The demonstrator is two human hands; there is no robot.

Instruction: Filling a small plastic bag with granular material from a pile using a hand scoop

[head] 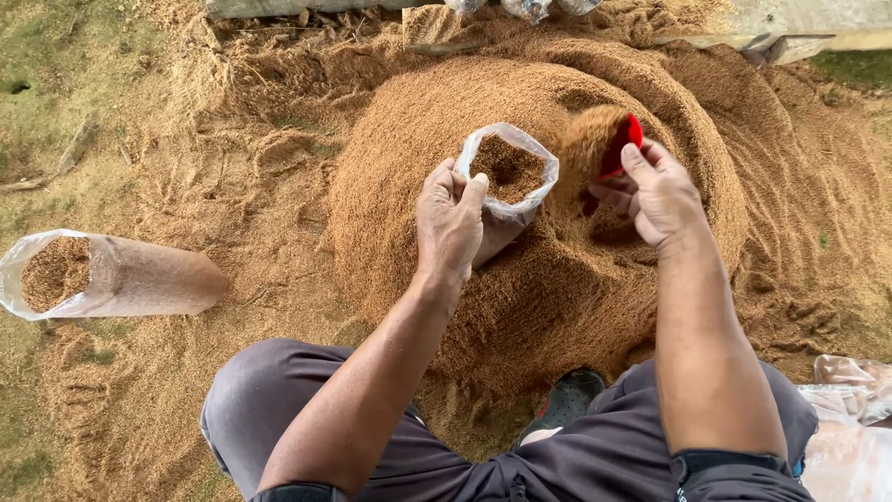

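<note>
- The left hand (450, 223) has its grip closed on the near rim of a clear bag (506, 172), fingers pinching the plastic so the mouth stays wide and faces up.
- The right hand (658, 193) has its grip closed on a red scoop (624, 144), tipped toward the bag's mouth so sawdust (587, 139) slides off its lip.
- The bag stands partly filled, its base pressed into the side of the sawdust heap (520, 307), which props it upright.
- The heap lies on the ground between the person's knees (269, 390), within easy reach.
- A filled bag (102, 274) lies on its side well apart at the left.
- More clear plastic (850, 418) sits at the lower right.
</note>
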